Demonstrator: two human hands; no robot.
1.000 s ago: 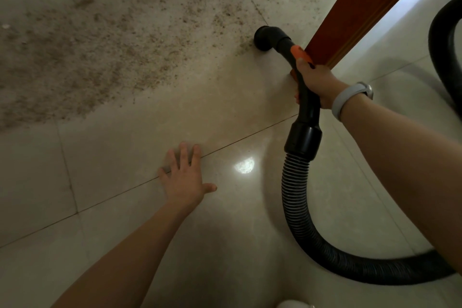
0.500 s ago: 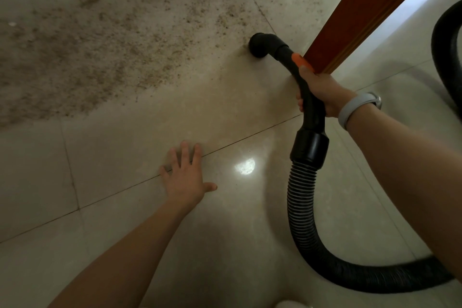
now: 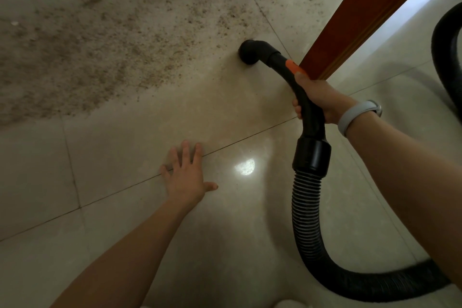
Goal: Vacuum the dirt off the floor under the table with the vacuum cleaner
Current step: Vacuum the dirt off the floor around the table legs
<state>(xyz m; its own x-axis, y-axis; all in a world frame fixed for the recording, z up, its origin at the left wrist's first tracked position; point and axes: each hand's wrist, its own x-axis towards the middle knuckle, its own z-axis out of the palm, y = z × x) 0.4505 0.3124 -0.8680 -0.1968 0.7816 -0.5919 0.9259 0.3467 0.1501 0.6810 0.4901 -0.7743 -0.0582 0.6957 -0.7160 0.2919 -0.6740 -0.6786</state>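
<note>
Brown granular dirt (image 3: 105, 52) largely remains; black vacuum nozzle (image 3: 248, 54) has edged leftward to its fringe. Right hand (image 3: 317, 100) grips the handle; left hand (image 3: 186, 175) rests flat on the floor.

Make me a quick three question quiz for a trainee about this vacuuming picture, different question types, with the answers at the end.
1. True or false: the left hand lies flat on the floor with fingers spread.
2. Multiple choice: what does the right hand grip? A) the table leg B) the vacuum handle C) the ribbed hose
3. Fill in: most of the dirt lies to the ____ of the nozzle in the picture.

Key: 1 true; 2 B; 3 left.
</note>
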